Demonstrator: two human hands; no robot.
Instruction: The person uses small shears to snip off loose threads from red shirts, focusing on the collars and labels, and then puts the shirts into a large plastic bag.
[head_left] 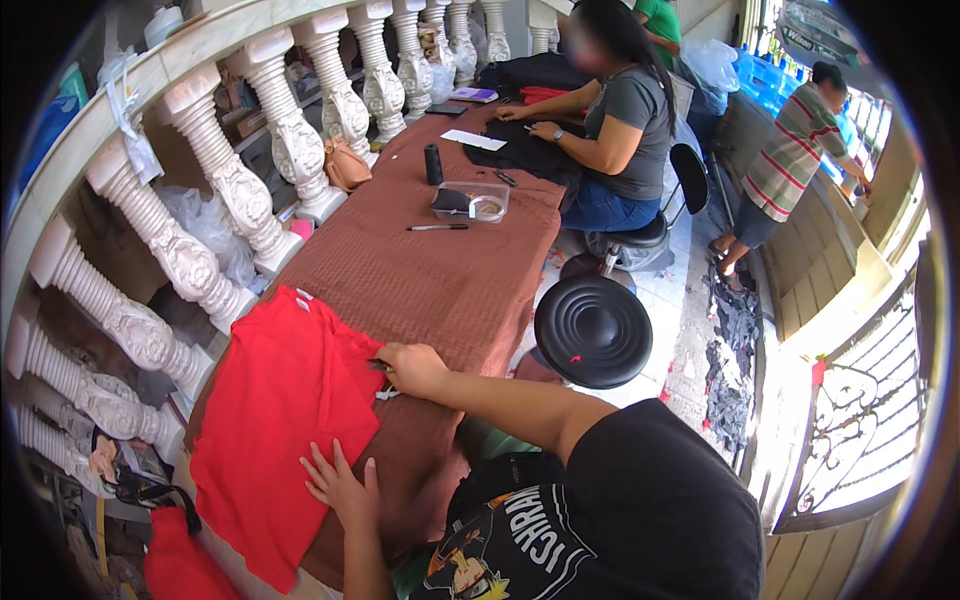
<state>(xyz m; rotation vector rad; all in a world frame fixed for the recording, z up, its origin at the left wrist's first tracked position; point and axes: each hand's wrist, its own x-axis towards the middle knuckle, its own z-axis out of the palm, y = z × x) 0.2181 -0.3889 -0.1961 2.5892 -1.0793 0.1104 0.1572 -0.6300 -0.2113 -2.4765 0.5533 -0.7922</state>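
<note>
A red garment [280, 430] is spread over the near end of the brown-covered table [400, 270]. My left hand [345, 490] rests flat on its lower right part, fingers spread. At the garment's right edge, my right hand [416, 370] is closed around small dark thread snips [380, 364]. Only the tips of the snips show; my fingers hide the rest. A small white tag hangs from the cloth just below that hand. Further white tags show at the garment's far edge.
Farther along stand a black thread spool [432, 164], a clear plastic box [487, 203] and a pen [437, 228]. A seated co-worker [625, 120] handles black cloth. White balusters [270, 130] line the left; a black stool [593, 330] stands right. Another person [800, 150] stands beyond.
</note>
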